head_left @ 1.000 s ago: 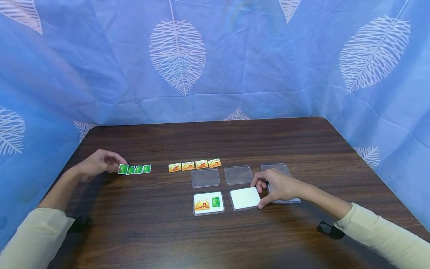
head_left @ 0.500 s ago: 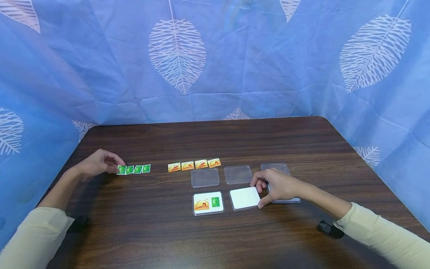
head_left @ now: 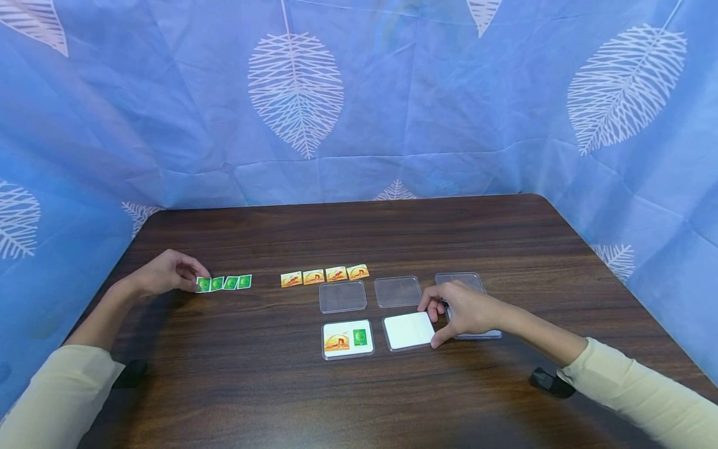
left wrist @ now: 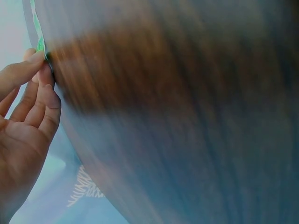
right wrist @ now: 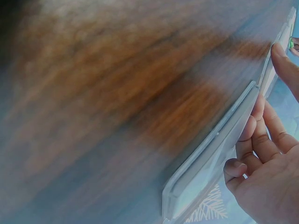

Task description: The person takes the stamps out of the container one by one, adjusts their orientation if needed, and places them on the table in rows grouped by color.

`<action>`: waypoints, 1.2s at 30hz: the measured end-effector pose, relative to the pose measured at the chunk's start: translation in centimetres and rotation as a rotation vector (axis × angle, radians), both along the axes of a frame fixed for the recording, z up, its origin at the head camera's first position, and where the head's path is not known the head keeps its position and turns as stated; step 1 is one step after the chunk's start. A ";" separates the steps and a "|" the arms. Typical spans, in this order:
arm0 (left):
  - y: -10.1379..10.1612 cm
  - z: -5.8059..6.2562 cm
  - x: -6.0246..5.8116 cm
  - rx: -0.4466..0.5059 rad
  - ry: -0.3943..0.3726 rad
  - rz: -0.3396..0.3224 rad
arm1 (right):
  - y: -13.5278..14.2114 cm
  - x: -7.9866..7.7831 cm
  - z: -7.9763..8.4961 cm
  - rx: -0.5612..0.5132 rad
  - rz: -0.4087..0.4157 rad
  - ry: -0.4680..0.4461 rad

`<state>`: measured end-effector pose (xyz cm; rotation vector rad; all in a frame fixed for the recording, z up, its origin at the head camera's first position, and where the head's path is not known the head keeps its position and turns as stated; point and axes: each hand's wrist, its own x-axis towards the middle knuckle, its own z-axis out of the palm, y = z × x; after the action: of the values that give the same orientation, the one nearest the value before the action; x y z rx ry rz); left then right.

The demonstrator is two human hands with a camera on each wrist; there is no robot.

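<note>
At the left of the head view, my left hand (head_left: 165,273) pinches the leftmost green stamp (head_left: 203,285) between thumb and fingertips. More green stamps (head_left: 230,283) continue the row to its right. My right hand (head_left: 468,310) holds the right edge of a shallow clear plastic case (head_left: 396,348), thumb at the near corner and index finger at the far one. A blank white card (head_left: 408,330) lies in that case. In the right wrist view, the thumb (right wrist: 285,65) is at the card's edge, and the other fingers curl beside another case (right wrist: 210,154).
Several orange stamps (head_left: 325,275) form a row behind the cases. Three clear lids (head_left: 343,297) stand in a line, one partly behind my right hand. Left of the held case, another case (head_left: 348,357) bears an orange and a green stamp. A third case (head_left: 482,336) is half hidden.
The leftmost green stamp has shifted slightly left under my left fingers and lies more level with its row. My right hand stays at the case's edge.
</note>
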<state>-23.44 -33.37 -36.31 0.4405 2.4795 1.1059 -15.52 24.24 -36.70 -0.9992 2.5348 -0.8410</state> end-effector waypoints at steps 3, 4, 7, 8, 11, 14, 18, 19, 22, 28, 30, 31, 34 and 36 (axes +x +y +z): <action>0.2 0.0 0.0 -0.022 0.025 -0.004 | 0.0 0.0 0.0 0.004 -0.011 -0.014; 0.2 0.0 0.0 -0.032 0.035 -0.004 | 0.0 0.0 0.0 0.005 -0.012 -0.016; 0.4 0.1 0.1 -0.070 0.066 -0.005 | 0.0 0.0 0.1 0.010 -0.020 -0.026; 0.5 0.2 0.1 -0.086 0.077 -0.007 | 0.0 0.0 0.1 0.010 -0.019 -0.026; 0.6 0.2 0.2 -0.126 0.099 -0.008 | 0.0 0.0 0.0 0.008 -0.012 -0.019; 0.7 0.3 0.2 -0.161 0.104 0.000 | -0.1 -0.1 0.0 0.009 -0.012 -0.018; 0.8 0.5 0.1 -0.196 0.102 0.009 | -0.1 -0.1 0.2 0.015 -0.019 -0.019; 0.8 0.6 0.1 -0.201 0.104 0.005 | -0.1 -0.1 0.2 0.016 -0.019 -0.018; 0.9 0.9 0.1 -0.210 0.110 -0.006 | -0.1 -0.1 0.3 0.017 -0.018 -0.013; 1.2 1.6 0.2 -0.203 0.169 -0.019 | -0.1 -0.2 0.3 0.003 -0.004 0.006; 1.7 2.0 0.5 -0.187 0.208 -0.030 | -0.1 -0.2 0.3 0.003 -0.004 0.009; 2.0 2.2 0.7 -0.179 0.226 -0.038 | -0.1 -0.2 0.3 0.004 -0.006 0.008; 3.4 2.7 1.2 -0.150 0.266 -0.078 | -0.1 -0.1 0.2 0.005 -0.003 0.009; 4.5 2.9 1.6 -0.120 0.276 -0.109 | -0.1 0.0 0.2 0.008 -0.007 0.003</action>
<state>-21.83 -28.91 -33.39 0.7253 2.7026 0.8989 -15.55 24.13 -36.49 -0.9909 2.5438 -0.8314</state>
